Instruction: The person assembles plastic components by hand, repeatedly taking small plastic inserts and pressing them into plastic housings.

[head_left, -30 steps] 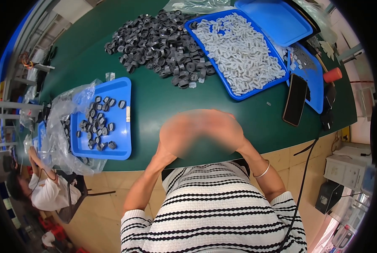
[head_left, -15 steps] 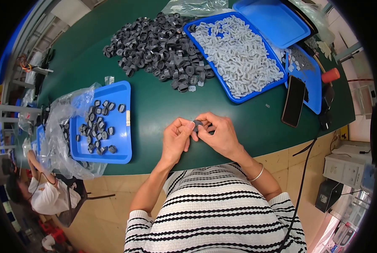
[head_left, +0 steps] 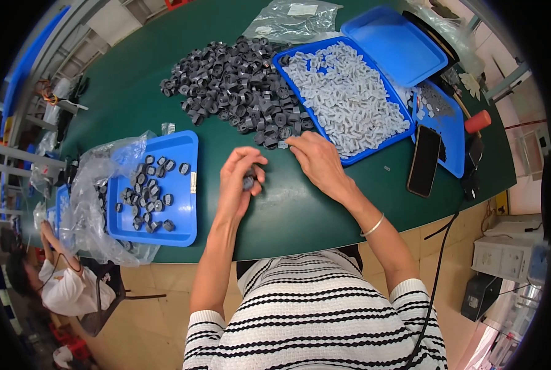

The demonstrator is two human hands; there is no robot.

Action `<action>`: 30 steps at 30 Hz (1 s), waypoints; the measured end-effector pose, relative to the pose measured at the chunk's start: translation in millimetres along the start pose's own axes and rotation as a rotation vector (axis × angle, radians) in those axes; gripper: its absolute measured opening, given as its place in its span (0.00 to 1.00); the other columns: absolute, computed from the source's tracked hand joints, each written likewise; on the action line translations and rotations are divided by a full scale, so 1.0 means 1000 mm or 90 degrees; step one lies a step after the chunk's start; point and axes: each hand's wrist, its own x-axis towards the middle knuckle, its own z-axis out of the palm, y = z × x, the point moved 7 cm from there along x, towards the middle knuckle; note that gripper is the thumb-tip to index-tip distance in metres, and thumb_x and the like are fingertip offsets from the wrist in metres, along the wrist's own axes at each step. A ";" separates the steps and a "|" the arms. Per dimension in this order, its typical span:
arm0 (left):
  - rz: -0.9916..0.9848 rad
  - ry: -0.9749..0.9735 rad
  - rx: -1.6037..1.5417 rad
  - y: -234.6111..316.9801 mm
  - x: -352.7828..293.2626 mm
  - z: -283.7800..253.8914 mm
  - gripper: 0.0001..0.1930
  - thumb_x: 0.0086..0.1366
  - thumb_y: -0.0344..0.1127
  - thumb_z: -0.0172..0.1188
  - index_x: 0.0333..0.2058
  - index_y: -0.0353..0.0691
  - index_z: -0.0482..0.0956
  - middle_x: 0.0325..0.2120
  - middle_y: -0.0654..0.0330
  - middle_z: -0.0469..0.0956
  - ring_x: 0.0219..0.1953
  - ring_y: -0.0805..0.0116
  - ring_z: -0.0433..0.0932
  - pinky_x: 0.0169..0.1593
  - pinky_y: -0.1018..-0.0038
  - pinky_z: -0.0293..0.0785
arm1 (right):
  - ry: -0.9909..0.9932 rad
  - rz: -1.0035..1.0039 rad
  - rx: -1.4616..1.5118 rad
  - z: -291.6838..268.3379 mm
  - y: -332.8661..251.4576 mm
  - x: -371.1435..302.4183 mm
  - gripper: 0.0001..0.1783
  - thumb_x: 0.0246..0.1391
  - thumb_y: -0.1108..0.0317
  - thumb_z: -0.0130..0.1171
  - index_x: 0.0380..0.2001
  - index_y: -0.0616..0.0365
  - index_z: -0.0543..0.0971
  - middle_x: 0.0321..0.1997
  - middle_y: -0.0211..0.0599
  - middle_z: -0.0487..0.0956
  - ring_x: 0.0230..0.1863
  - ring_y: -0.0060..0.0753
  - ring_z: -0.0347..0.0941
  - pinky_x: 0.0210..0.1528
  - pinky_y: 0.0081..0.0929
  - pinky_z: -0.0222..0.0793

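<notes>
**Hands at the edge of the grey pile**

The left hand (head_left: pixel 240 179) was curled over the green table (head_left: pixel 325 203), its fingers closed around a small dark grey ring (head_left: pixel 248 182). The right hand (head_left: pixel 315 161) reached forward, fingertips pinching a small pale piece (head_left: pixel 282 145) at the near edge of the pile of grey rings (head_left: pixel 238 83). Just beside that hand stood a blue tray of white parts (head_left: pixel 349 95). To the left lay another blue tray (head_left: pixel 183 185) holding a few finished rings, half inside a clear bag (head_left: pixel 93 197). A black phone (head_left: pixel 424 161) lay to the right.
</notes>
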 end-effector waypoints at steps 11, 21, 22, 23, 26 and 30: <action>0.360 0.107 0.692 0.017 0.031 0.013 0.10 0.54 0.32 0.68 0.35 0.41 0.78 0.21 0.63 0.73 0.22 0.70 0.72 0.26 0.72 0.67 | -0.055 -0.005 -0.008 0.011 -0.011 0.001 0.05 0.50 0.74 0.60 0.32 0.61 0.77 0.34 0.46 0.72 0.39 0.49 0.71 0.39 0.42 0.70; 0.316 0.037 0.692 0.026 -0.021 0.006 0.11 0.55 0.29 0.67 0.29 0.36 0.71 0.25 0.58 0.71 0.20 0.67 0.68 0.26 0.72 0.66 | -0.045 0.035 0.044 -0.008 -0.003 -0.022 0.09 0.50 0.73 0.61 0.36 0.61 0.76 0.33 0.40 0.73 0.37 0.45 0.71 0.38 0.38 0.68; 0.350 0.025 0.726 0.023 -0.028 0.011 0.12 0.55 0.27 0.66 0.29 0.36 0.68 0.26 0.55 0.68 0.22 0.58 0.69 0.27 0.66 0.67 | -0.049 0.037 0.049 -0.006 -0.006 -0.021 0.09 0.50 0.73 0.61 0.36 0.61 0.76 0.33 0.40 0.73 0.37 0.45 0.71 0.38 0.38 0.68; 0.344 0.027 0.728 0.018 -0.030 0.011 0.12 0.55 0.27 0.66 0.29 0.36 0.68 0.26 0.55 0.68 0.22 0.58 0.69 0.27 0.66 0.67 | -0.059 0.036 0.018 -0.003 -0.009 -0.020 0.09 0.50 0.72 0.62 0.36 0.60 0.76 0.34 0.40 0.73 0.38 0.45 0.71 0.38 0.38 0.68; 0.392 0.029 0.766 0.015 -0.032 0.014 0.12 0.56 0.25 0.65 0.32 0.36 0.68 0.27 0.55 0.69 0.24 0.57 0.71 0.27 0.64 0.69 | -0.074 0.025 -0.017 0.009 -0.012 -0.013 0.10 0.49 0.73 0.62 0.35 0.61 0.75 0.36 0.41 0.72 0.40 0.47 0.70 0.38 0.40 0.69; 0.454 0.053 0.730 0.029 -0.035 0.015 0.13 0.55 0.24 0.65 0.31 0.36 0.67 0.29 0.53 0.71 0.24 0.55 0.71 0.28 0.65 0.70 | -0.090 0.044 -0.033 0.013 -0.005 -0.017 0.11 0.49 0.73 0.62 0.37 0.60 0.75 0.37 0.40 0.71 0.41 0.45 0.71 0.40 0.39 0.69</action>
